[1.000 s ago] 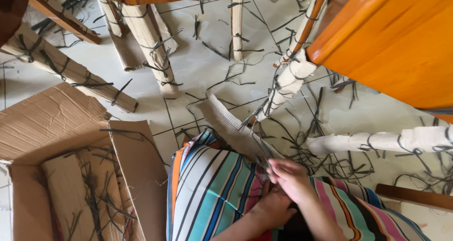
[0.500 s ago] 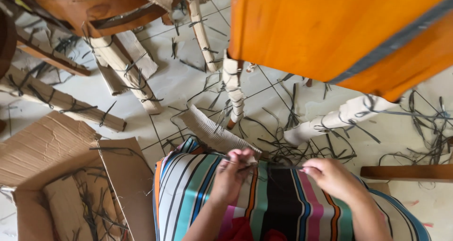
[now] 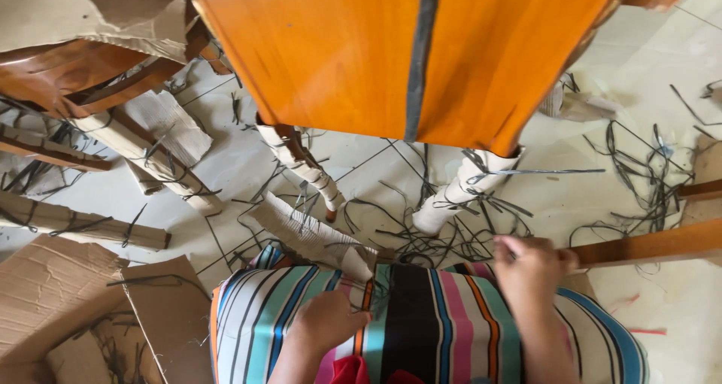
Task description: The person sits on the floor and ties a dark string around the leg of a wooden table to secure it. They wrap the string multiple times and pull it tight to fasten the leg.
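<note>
My left hand [image 3: 327, 320] rests on the striped cloth [image 3: 429, 324] over my lap, fingers curled, just below the end of a torn corrugated cardboard strip [image 3: 308, 233]. My right hand [image 3: 530, 267] is a loose fist at the cloth's far edge, beside a tangle of black plastic straps [image 3: 444, 241]. I see nothing held in either hand. Above them hangs an orange wooden furniture panel [image 3: 338, 53] with two legs, the left leg [image 3: 304, 166] and the right leg [image 3: 455, 200], wrapped in cardboard and bound with straps.
More cardboard-wrapped legs [image 3: 150, 154] and a dark wooden chair frame [image 3: 68, 68] lie to the left. Flattened brown cardboard [image 3: 60, 294] sits at the lower left. A wooden rail [image 3: 654, 242] runs to the right. Cut black straps [image 3: 639, 173] litter the tiled floor.
The view has tilted up, so the orange panel fills more of the top. My hands have moved apart, the left one down onto the cloth and the right one out to the right.
</note>
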